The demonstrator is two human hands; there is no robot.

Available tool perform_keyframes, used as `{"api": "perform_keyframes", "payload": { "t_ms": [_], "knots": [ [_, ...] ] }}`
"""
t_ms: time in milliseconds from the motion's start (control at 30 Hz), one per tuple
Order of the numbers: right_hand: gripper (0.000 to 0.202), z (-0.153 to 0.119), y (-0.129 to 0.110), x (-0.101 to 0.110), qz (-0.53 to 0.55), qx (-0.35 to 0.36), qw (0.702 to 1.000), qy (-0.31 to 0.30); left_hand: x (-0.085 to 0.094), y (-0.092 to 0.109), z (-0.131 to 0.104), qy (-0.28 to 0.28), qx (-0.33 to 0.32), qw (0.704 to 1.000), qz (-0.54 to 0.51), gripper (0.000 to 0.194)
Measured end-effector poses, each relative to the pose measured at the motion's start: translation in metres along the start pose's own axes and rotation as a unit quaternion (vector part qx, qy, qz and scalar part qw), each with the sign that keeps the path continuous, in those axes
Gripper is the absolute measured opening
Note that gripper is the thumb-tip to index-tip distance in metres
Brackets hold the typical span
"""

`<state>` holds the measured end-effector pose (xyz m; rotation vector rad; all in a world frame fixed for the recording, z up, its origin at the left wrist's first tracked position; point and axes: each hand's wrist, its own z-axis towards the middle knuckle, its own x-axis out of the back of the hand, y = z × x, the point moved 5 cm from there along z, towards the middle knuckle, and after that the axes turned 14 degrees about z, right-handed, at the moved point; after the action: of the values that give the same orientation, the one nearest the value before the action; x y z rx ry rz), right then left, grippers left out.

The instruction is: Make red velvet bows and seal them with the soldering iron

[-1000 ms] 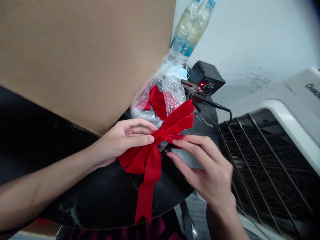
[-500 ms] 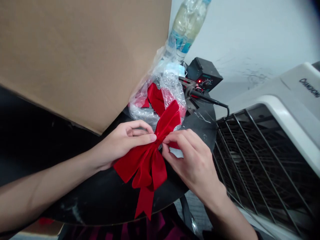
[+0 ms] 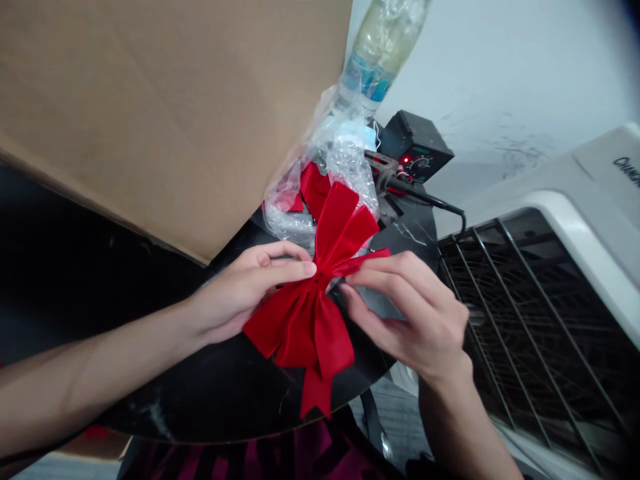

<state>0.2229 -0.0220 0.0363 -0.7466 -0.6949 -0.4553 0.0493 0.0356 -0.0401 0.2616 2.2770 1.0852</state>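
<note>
Red velvet bow [image 3: 317, 303], its gathered centre pinched by the left hand [image 3: 245, 283], is over the black table [image 3: 200, 393]. The right hand [image 3: 420, 307] touches a loop beside that centre; whether it grips, I cannot tell. Slack left fingers could let the gathers spread; loops could snag on the plastic bag [image 3: 287, 228] beyond.

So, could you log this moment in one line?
left hand: holds bow at middle; right hand: at bow's right side; bag: beyond bow; black box: red light lit

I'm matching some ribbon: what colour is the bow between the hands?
The bow is plain red, clearest in the head view.
</note>
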Motion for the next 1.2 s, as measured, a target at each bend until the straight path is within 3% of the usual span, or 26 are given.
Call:
{"api": "perform_keyframes", "payload": {
  "t_ms": [67,133,367,433,500,567,633,700,800,933,1100,1200],
  "knots": [
    [0.017,-0.003,-0.001,-0.002,0.047,-0.089,0.994,0.029,0.001,0.002,0.001,0.009,-0.017,1.0,-0.007,0.018],
    [0.014,-0.004,-0.004,-0.008,0.071,-0.148,0.986,0.02,0.002,0.003,0.001,0.013,-0.03,0.999,-0.012,0.019],
    [0.009,-0.01,0.006,-0.023,0.148,-0.247,0.957,0.029,0.005,0.006,0.003,0.036,-0.045,0.998,-0.014,0.02],
    [0.013,-0.013,0.008,-0.013,0.09,-0.213,0.97,0.072,0.005,0.004,0.004,0.035,-0.034,0.999,-0.004,0.021],
    [0.032,-0.009,0.005,-0.001,0.009,-0.131,0.988,0.087,0.004,0.002,0.003,0.021,-0.016,1.0,0.014,0.02],
    [0.05,0.0,0.003,0.003,-0.033,-0.05,0.998,0.003,0.001,0.001,0.001,-0.007,-0.002,1.0,0.023,0.016],
    [0.052,0.01,0.004,0.003,-0.03,0.009,0.995,-0.099,-0.002,0.003,-0.001,-0.039,-0.009,0.999,0.017,0.013],
    [0.047,0.018,0.005,0.006,-0.008,0.056,0.99,-0.128,-0.003,0.009,-0.003,-0.055,-0.033,0.998,0.011,0.017],
    [0.039,0.02,0.014,0.012,0.073,0.068,0.994,-0.036,0.001,0.021,-0.003,-0.045,-0.081,0.995,0.026,0.022],
    [0.028,0.005,0.043,0.004,0.249,-0.054,0.956,0.144,0.008,0.034,-0.003,-0.012,-0.133,0.99,0.04,0.017],
    [0.047,-0.007,0.055,-0.019,0.264,-0.094,0.944,0.171,0.013,0.04,-0.007,0.02,-0.163,0.986,0.031,0.015],
    [0.054,-0.008,0.057,-0.018,0.257,-0.107,0.946,0.165,0.015,0.042,-0.008,0.021,-0.182,0.983,0.031,0.017]
  ]
}}
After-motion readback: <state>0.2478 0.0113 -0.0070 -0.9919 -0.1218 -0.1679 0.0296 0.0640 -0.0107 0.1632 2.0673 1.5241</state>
